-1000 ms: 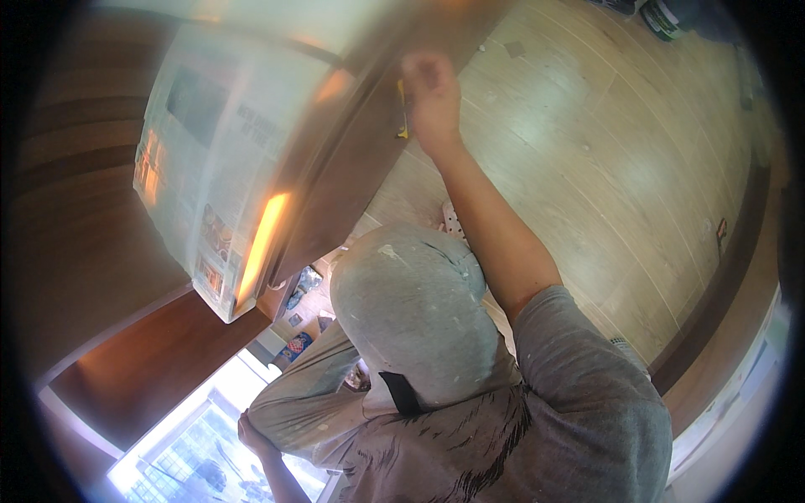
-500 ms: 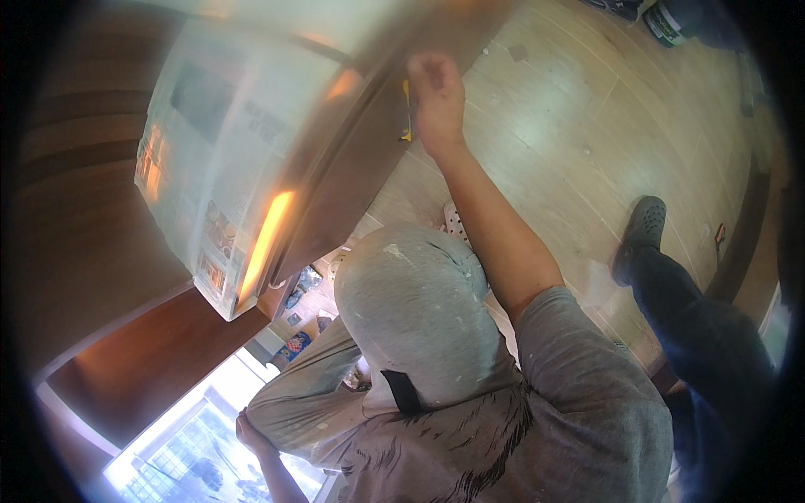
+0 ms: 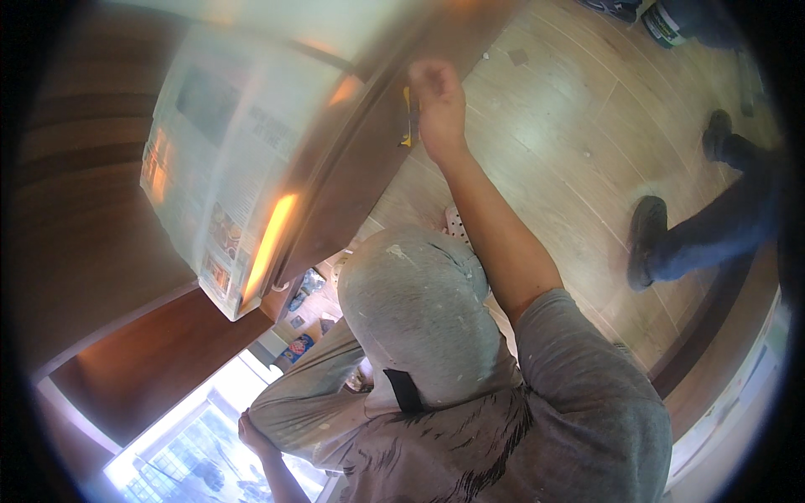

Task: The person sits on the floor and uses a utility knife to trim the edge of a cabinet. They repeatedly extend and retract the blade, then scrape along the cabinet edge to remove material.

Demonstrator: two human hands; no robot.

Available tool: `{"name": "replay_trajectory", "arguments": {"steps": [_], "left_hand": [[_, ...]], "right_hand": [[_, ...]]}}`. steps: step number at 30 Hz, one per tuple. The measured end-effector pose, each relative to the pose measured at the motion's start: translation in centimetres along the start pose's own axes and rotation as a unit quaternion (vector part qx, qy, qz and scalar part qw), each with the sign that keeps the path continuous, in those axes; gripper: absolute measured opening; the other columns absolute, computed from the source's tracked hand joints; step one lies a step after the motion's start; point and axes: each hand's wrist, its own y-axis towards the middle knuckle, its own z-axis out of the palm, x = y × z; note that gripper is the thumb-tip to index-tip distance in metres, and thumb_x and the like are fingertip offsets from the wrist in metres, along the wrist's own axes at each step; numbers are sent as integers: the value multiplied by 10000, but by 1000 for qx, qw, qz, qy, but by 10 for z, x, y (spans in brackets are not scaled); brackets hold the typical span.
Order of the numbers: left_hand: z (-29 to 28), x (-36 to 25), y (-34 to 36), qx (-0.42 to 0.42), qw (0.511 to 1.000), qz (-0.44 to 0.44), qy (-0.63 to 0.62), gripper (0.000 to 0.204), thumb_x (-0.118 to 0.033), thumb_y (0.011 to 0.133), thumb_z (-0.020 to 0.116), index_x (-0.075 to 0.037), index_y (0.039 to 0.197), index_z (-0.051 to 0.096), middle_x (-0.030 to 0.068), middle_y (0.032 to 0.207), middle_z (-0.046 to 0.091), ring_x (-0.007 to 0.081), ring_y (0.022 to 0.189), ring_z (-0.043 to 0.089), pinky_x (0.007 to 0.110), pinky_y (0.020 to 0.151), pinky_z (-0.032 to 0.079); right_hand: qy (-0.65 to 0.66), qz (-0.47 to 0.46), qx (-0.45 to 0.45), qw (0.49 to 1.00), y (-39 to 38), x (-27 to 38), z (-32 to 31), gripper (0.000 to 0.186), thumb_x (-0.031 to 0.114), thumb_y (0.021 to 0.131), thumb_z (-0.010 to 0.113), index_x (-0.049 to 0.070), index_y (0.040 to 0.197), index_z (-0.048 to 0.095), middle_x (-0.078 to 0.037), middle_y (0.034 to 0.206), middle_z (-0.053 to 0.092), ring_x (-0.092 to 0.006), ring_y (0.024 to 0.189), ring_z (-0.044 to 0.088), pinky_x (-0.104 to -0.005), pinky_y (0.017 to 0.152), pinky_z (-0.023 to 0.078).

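My right hand (image 3: 441,113) is up against the brown panel (image 3: 369,159) of a cabinet, its fingers curled in and blurred. Whatever it grips, if anything, is hidden. Right beside its fingers shows a narrow yellow and dark strip (image 3: 408,117); I cannot tell whether it is held or fixed to the panel. My left hand (image 3: 252,432) rests at my bent knee in grey trousers (image 3: 419,310), fingers mostly hidden by the leg. Printed newspaper (image 3: 243,126) under a hazy, translucent sheet covers the cabinet top, with a bright orange light streak along its edge.
Pale wood-look floor (image 3: 570,109) spreads to the right. Another person's dark shoe (image 3: 647,243) and trouser legs stand there. A dark bucket (image 3: 667,25) is at the far right. Small packets (image 3: 298,346) lie below the cabinet, near a bright window (image 3: 201,453).
The other person at the right has stepped, and a second shoe now shows. My right hand has shifted only slightly at the panel; my left hand stays at the knee.
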Motion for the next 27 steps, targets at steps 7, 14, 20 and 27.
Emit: {"name": "replay_trajectory", "arguments": {"steps": [7,14,20,27], "left_hand": [[-2,1,1,-7,1000,-4,1,457,-361,1004,517,12,1199,694,183,1136,676,307,1015,679,439,868,559],[6,-8,-5,-13,1000,3,-1,449,-352,1010,517,22,1187,690,171,1109,680,295,997,678,423,864,556],[10,-19,-10,-13,1000,16,12,450,-353,1015,511,26,1181,687,164,1098,676,292,982,674,420,860,551],[21,-40,-16,-45,994,79,53,410,-290,1005,496,47,1125,695,150,1085,687,270,960,657,420,882,535]], "right_hand": [[8,-24,-33,999,1,5,7,67,110,1035,685,78,1084,653,20,943,616,-89,870,549,-261,818,474],[5,-37,-10,999,-1,4,5,79,101,1023,697,67,1076,649,17,940,612,-98,883,559,-266,821,473],[-43,-37,26,998,-4,1,-3,97,92,1013,703,57,1089,653,-4,972,637,-113,916,584,-277,840,480],[15,58,24,998,-27,16,-33,140,172,1057,660,67,1146,636,-48,1019,665,-156,981,645,-311,872,511]]}}
